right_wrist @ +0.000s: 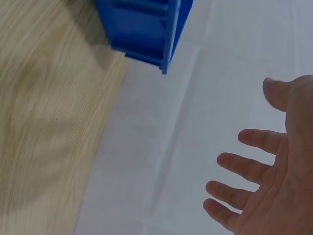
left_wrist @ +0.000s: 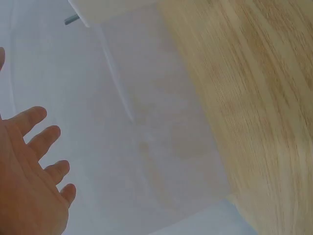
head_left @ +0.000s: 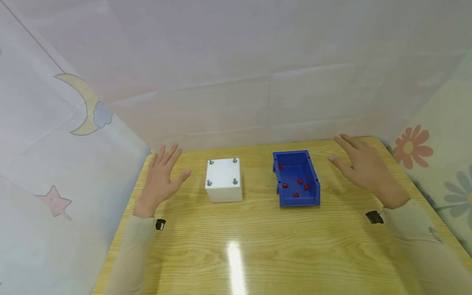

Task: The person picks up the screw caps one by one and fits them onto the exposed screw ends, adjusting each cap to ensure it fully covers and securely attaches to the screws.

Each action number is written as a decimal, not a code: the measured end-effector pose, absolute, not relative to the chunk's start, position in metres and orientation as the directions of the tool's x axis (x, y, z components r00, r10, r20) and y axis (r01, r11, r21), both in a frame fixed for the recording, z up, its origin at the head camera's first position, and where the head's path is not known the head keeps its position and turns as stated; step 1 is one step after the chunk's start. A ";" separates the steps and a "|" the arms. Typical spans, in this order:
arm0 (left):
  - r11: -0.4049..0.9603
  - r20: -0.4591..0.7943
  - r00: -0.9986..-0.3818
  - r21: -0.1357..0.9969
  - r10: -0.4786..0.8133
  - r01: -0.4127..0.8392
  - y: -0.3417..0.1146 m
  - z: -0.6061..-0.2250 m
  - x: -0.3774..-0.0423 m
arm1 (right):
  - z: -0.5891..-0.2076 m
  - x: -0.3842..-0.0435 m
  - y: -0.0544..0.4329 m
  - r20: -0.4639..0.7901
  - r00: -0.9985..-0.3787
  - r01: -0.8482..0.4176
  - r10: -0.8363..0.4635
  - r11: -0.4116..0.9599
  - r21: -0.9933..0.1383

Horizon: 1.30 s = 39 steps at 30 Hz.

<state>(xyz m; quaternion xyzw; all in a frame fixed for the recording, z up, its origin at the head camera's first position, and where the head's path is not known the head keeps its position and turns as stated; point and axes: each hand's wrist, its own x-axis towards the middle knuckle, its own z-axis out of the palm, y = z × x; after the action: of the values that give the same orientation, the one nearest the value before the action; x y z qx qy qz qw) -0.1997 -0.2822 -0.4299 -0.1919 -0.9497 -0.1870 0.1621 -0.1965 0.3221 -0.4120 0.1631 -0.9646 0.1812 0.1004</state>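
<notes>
A white block [head_left: 223,174] with a metal threaded stud standing at each corner of its top sits on the table, left of centre. To its right is a blue open-front bin [head_left: 298,200] with several small red pieces [head_left: 296,195] inside. My left hand [head_left: 161,180] is held left of the block, fingers spread, touching nothing. Right of the bin, my right hand [head_left: 365,168] is also spread and holds nothing. The left wrist view catches a corner of the block [left_wrist: 112,9] with one stud. In the right wrist view the bin's side [right_wrist: 139,29] shows.
The wooden table [head_left: 258,246] ends at a pale cloth backdrop [head_left: 228,114] behind. Printed cloth walls stand at the left [head_left: 37,164] and right [head_left: 442,176]. A small black item shows by each wrist.
</notes>
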 end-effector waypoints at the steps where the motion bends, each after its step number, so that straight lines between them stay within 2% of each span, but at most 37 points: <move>1: 0.850 0.382 -0.870 0.298 0.311 0.435 -0.281 -0.431 -0.199 | -0.412 -0.197 0.320 0.260 -0.923 -0.361 -0.285 0.876 -0.320; 11: 0.790 0.391 -0.849 0.359 0.356 0.497 -0.272 -0.446 -0.198 | -0.415 -0.197 0.294 0.347 -0.866 -0.474 -0.361 0.812 -0.340; 26: 0.729 0.459 -0.797 0.372 0.393 0.574 -0.259 -0.461 -0.190 | -0.421 -0.190 0.265 0.367 -0.832 -0.539 -0.415 0.761 -0.360; 32: 0.714 0.482 -0.779 0.369 0.401 0.595 -0.257 -0.467 -0.189 | -0.424 -0.188 0.256 0.324 -0.853 -0.513 -0.408 0.767 -0.385; 39: 0.679 0.512 -0.755 0.382 0.409 0.626 -0.250 -0.472 -0.188 | -0.427 -0.189 0.247 0.364 -0.826 -0.554 -0.431 0.741 -0.379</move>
<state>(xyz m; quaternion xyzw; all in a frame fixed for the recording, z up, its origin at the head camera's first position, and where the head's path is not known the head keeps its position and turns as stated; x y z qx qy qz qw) -0.1882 -0.2501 -0.4718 -0.2891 -0.8950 -0.2769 0.1967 -0.1888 0.2471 -0.4272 0.2663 -0.9243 0.2418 0.1275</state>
